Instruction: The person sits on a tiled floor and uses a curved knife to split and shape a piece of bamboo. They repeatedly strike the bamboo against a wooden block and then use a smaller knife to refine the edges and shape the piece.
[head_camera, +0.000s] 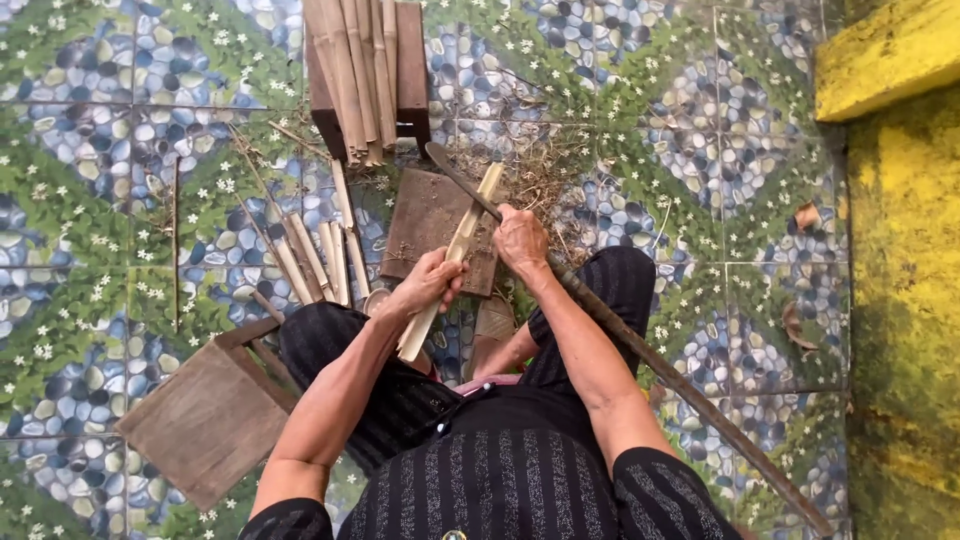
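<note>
A: We begin with the biggest thing, the tiled floor, patterned with pebbles and small flowers, and the yellow wall along its right edge. We sit low over it, knees apart.

B: Next in size we count the wooden stool tipped beside our left leg, then the dark wooden stand at the top with a bundle of bamboo strips laid over it.

A: Then the chopping board on the floor between our knees, with dry shavings scattered just beyond it, and a loose batch of split pieces lying to its left.

B: Now the long-handled knife. Our right hand is clenched round its shaft near the blade, and the handle runs back along our forearm, past the right knee.

A: And the bamboo slat, held slanting over the board. Our left hand grips it at mid-length, fingers wrapped round it, with the blade meeting its upper part.

B: We judge the slat light and stiff, likely to split readily along the grain, with edges that may be sharp or splintery.

A: So we would hold it well below the blade, on the flat faces and not the cut edges, firmly enough that it cannot twist.

B: The knife looks the heavier piece. Gripping close to the blade gives us control.
</note>
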